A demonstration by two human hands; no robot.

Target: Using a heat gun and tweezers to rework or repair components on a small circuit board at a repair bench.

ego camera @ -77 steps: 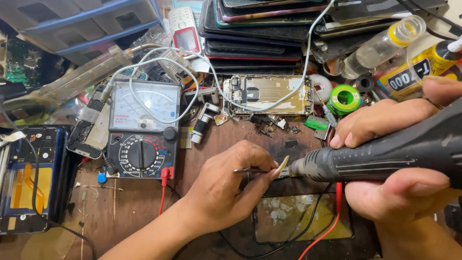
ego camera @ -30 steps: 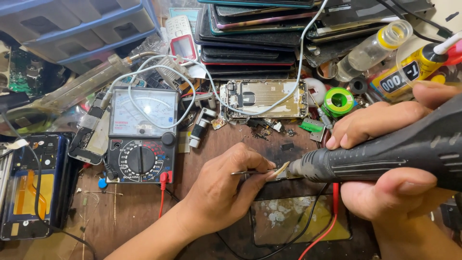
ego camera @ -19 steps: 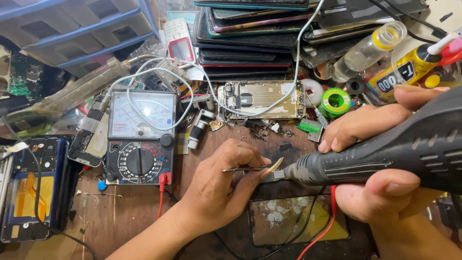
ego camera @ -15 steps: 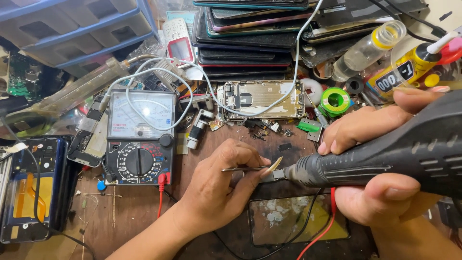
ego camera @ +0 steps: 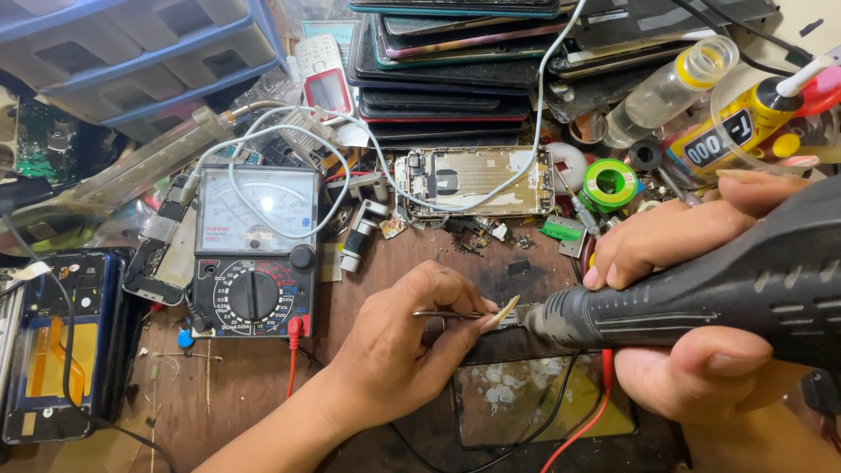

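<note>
My left hand pinches thin metal tweezers low over the wooden bench, their tips at the nose of a black rotary tool. My right hand is wrapped around that tool's ribbed body, fingers above and below it. The tool's tip meets the tweezers just above a dark glass-like panel smeared with white residue. What the tweezers grip is too small to make out.
An analog multimeter with red lead sits left of my hands. An opened phone frame, a green solder spool, glue bottles, stacked phones, a blue opened phone and drawers crowd the bench.
Both hands stay together at the same spot; the view has shifted slightly, so the tool and tweezers sit a touch higher and further left in the picture.
</note>
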